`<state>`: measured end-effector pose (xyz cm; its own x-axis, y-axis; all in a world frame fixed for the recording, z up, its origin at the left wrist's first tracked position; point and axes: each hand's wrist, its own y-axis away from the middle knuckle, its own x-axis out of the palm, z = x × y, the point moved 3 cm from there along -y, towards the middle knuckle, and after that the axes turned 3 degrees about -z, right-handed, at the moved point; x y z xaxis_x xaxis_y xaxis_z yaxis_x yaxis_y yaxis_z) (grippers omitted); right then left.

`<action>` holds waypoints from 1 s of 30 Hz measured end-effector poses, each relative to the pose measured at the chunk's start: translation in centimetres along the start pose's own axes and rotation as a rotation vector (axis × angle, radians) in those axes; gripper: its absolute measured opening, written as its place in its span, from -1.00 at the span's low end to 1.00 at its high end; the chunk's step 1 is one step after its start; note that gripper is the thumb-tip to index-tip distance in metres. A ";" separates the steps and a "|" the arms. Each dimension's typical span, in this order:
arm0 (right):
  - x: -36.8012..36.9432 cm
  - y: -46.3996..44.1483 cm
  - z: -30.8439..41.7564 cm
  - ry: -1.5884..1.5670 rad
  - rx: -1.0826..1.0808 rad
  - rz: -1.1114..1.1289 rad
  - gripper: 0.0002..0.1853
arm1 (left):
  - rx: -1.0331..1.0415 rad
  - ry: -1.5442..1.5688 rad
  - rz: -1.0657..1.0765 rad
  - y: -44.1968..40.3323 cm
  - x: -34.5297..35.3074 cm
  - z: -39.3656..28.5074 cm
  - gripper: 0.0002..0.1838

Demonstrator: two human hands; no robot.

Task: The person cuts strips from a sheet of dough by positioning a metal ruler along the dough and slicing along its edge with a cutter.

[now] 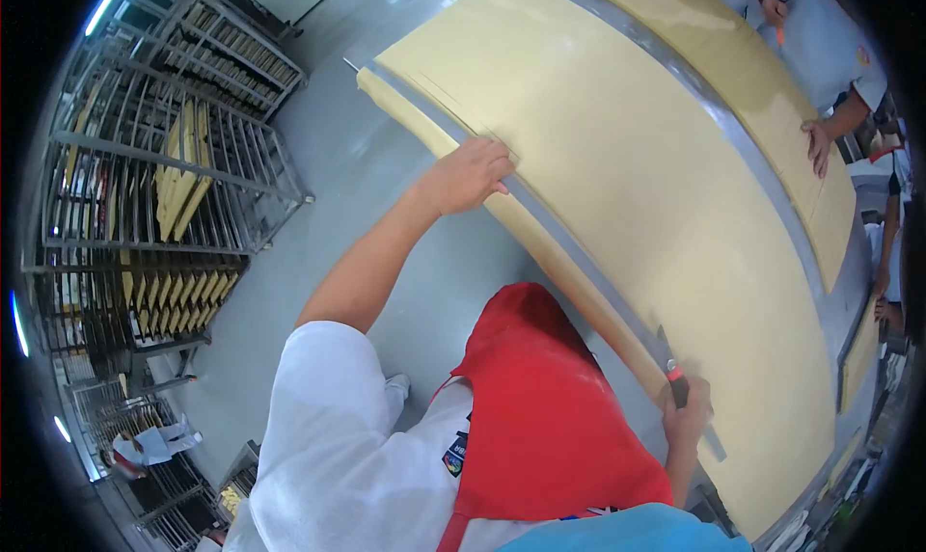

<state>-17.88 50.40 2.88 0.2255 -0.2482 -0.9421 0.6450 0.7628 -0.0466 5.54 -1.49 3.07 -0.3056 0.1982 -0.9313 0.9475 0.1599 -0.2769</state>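
A wide, thin pale-yellow sheet, apparently dough (617, 147), covers the table in front of me. Along its near side runs a long grey metal straightedge (569, 243), with a narrow yellow strip (540, 243) of similar material on my side of it. My left hand (470, 174) is closed over the straightedge, its fingers bent and together; their undersides are hidden. Farther right, my right hand (687, 412) grips a knife (678, 383) with a red and black handle. Its blade points away from me over the straightedge, slightly blurred.
Behind the sheet, a co-worker's hand (818, 147) rests on another yellow sheet (743, 80). Metal racks (183, 166) with yellow pieces stand on the left, across the grey floor (333, 195). Another person (154, 446) is at the lower left.
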 end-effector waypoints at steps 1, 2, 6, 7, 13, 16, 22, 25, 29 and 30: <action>0.0 0.2 -0.1 0.004 0.011 -0.013 -0.60 | -0.007 -0.014 -0.010 0.1 0.0 -0.1 -0.68; 0.1 0.2 0.0 0.005 0.015 -0.011 -0.60 | -0.013 -0.028 -0.022 0.1 -0.1 -0.1 -0.68; 0.0 0.0 0.3 0.022 0.012 0.003 -0.61 | -0.036 0.006 0.028 0.2 0.5 0.5 -0.67; 0.0 0.0 0.3 0.023 0.018 0.004 -0.61 | -0.031 0.010 0.028 0.1 0.5 0.6 -0.67; 0.2 0.0 0.2 0.038 0.013 -0.006 -0.64 | -0.031 0.026 0.037 -0.1 0.4 0.4 -0.67; 0.1 0.0 0.5 0.028 -0.003 -0.002 -0.63 | -0.035 0.032 0.034 0.0 0.3 0.4 -0.68; -0.1 -0.1 1.0 0.025 0.022 -0.004 -0.63 | -0.024 0.048 0.031 0.1 0.4 0.6 -0.67; 0.0 -0.2 1.0 0.021 -0.001 -0.024 -0.64 | -0.030 0.051 0.024 0.2 0.6 0.5 -0.66; 0.0 -0.2 1.1 -0.010 0.014 -0.032 -0.66 | -0.025 0.041 0.009 0.3 0.8 0.8 -0.64; 0.1 -0.3 1.2 0.001 0.028 -0.022 -0.67 | -0.025 0.044 0.008 0.4 0.9 0.8 -0.64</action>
<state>-17.23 49.42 3.19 0.2100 -0.2639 -0.9414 0.6700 0.7401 -0.0580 5.72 -2.07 1.93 -0.3021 0.2416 -0.9221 0.9475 0.1822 -0.2627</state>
